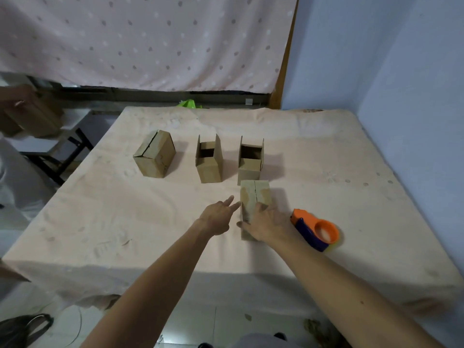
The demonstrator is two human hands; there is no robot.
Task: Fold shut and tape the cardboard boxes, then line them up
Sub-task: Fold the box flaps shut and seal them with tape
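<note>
A folded-shut cardboard box (254, 197) stands near the middle of the table, its top flaps meeting in a seam. My right hand (266, 223) lies flat on its near top with fingers spread. My left hand (218, 217) reaches in from the left, straight fingertips at the box's left edge. Behind it stand two boxes with flaps up, one at the right (250, 160) and one in the middle (209, 162). A closed box (154, 154) stands farther left, turned at an angle. An orange and blue tape dispenser (315, 228) lies right of my right hand.
The table (125, 222) wears a pale peach cloth. Blue walls close in at the right and a dotted curtain hangs behind. At the far left, another person's hand (17, 101) holds cardboard boxes above a small white table. A green object (188, 104) peeks over the far edge.
</note>
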